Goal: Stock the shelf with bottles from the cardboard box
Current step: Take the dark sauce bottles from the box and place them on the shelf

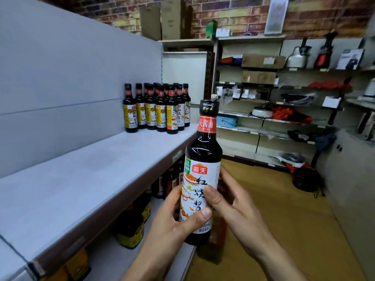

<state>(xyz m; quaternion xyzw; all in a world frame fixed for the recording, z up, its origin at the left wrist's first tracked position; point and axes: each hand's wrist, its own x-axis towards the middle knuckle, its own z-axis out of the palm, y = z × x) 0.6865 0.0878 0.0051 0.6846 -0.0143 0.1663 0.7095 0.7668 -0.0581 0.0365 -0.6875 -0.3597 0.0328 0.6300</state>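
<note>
Grey shop shelf (85, 179) under a brick wall (233, 15), 1 bottle (202, 159) held in 2 hands.
The shelf runs along the left, with a cluster of dark sauce bottles (158, 110) at its far end; stocked racks (274, 98) stand far right. Near centre, left hand (172, 220) and right hand (233, 203) both grasp the upright bottle, thumbs curled over its label, just off the shelf's front edge.

One wide-angle head-worn camera looks forward and slightly down, close beside a grey shelf (91, 175) running away at left.
</note>
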